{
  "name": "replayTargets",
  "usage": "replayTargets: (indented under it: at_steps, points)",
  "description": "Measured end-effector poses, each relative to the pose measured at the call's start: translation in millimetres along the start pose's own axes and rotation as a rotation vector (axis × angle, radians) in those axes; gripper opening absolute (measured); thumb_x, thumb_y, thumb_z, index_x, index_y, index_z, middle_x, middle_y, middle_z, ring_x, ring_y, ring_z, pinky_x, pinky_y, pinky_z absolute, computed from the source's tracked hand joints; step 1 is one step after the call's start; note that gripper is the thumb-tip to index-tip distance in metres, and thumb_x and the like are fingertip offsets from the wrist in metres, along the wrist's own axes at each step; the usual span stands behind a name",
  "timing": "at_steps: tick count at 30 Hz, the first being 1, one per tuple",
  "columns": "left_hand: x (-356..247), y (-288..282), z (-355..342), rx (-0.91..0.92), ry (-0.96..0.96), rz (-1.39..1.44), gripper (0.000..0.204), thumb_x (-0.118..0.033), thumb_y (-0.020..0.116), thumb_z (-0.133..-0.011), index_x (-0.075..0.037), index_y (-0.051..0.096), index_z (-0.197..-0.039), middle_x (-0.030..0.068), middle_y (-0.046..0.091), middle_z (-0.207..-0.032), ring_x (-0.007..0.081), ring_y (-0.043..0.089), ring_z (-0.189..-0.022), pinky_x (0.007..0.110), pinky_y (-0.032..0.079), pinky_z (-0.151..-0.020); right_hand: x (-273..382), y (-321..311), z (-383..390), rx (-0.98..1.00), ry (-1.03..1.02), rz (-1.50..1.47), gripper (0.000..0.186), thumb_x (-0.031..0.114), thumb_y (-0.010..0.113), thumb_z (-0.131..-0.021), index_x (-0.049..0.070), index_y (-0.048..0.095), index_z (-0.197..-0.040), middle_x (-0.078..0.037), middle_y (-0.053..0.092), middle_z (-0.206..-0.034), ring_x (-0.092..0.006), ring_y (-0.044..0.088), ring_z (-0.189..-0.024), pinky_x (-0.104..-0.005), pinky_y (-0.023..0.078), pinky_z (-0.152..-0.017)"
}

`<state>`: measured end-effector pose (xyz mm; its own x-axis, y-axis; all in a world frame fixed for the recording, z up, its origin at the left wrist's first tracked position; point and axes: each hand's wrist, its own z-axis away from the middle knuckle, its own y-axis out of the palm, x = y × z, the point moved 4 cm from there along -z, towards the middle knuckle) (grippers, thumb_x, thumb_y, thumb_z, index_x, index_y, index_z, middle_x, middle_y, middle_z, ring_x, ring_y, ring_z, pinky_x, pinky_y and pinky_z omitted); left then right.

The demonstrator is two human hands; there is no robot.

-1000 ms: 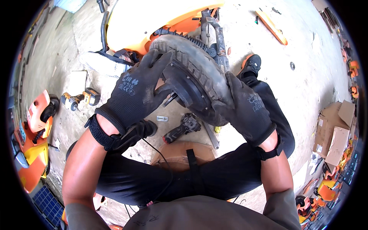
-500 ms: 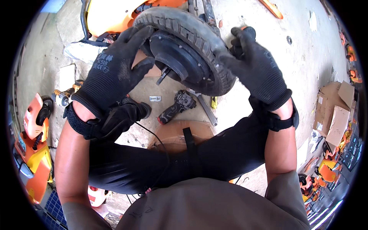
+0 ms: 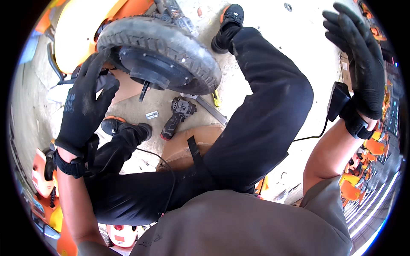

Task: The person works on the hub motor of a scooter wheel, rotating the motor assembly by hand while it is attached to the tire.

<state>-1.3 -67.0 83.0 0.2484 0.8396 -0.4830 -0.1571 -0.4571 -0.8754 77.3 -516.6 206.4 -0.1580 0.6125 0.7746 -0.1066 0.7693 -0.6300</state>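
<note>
A black wheel [image 3: 188, 49] with a treaded tyre stands tilted at the upper left, its dark hub [image 3: 147, 68] and metal axle [image 3: 144, 91] facing me. My left hand [image 3: 83, 104], in a black knit glove, is at the wheel's left edge. Its fingers are stretched out with the thumb apart, and the fingertips meet or nearly meet the tyre; I cannot tell which. Far off to the right, my gloved right hand [image 3: 363, 64] is raised with fingers extended and nothing in it. Below the wheel, a grey-black power tool [image 3: 177, 117] lies on the floor.
An orange-yellow vehicle body [image 3: 79, 34] and a dark metal frame tube [image 3: 177, 17] are behind the wheel. A metal bar [image 3: 211, 111] and a small silver piece [image 3: 152, 114] lie near the power tool. My bent right leg [image 3: 273, 85] stands between the wheel and my right hand.
My right hand has left the tyre's right side and swung far right and up. The view has turned right, my right leg has come up beside the wheel, and my left hand stays by the tyre.
</note>
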Motion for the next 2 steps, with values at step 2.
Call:
replayTargets:
  at_steps: [2]
  points:
    - [8.5,0.7,-1.5,0.003,0.017,-0.068,0.062,-0.025,0.07,-0.095,-0.008,0.046,-0.15,0.0229,0.052,-0.145,0.0363,0.055,-0.131,0.043,0.045,-0.108,-19.1,-14.5,10.3,-0.044,0.091,0.001,0.045,0.026,0.05,-0.108,-0.001,0.052,-0.143,-0.019,0.065,-0.131,-0.0276,0.065,-0.121,-0.0377,0.05,-0.106]
